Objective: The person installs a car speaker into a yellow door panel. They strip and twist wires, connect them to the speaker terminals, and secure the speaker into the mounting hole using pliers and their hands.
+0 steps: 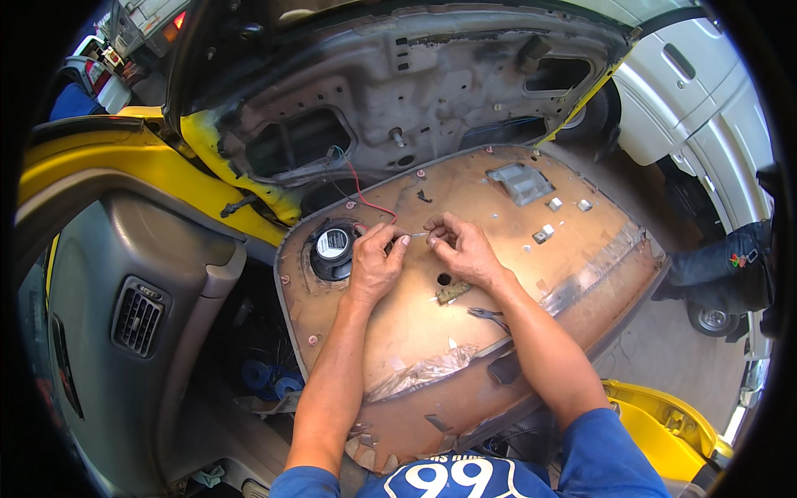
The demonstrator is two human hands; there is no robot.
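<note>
A brown car door panel (498,274), inner side up, lies across the person's lap in an open yellow car, serving as the worktop. Beyond it stands the stripped grey metal door (432,83); a grey dashboard with a vent (137,315) is at left, a white vehicle (697,100) at right. A round black speaker (332,247) sits in the panel. The left hand (375,261) and right hand (465,249) each pinch, fingers closed, an end of thin wire (418,236) above the panel's centre. Pliers (486,314) rest nearby.
</note>
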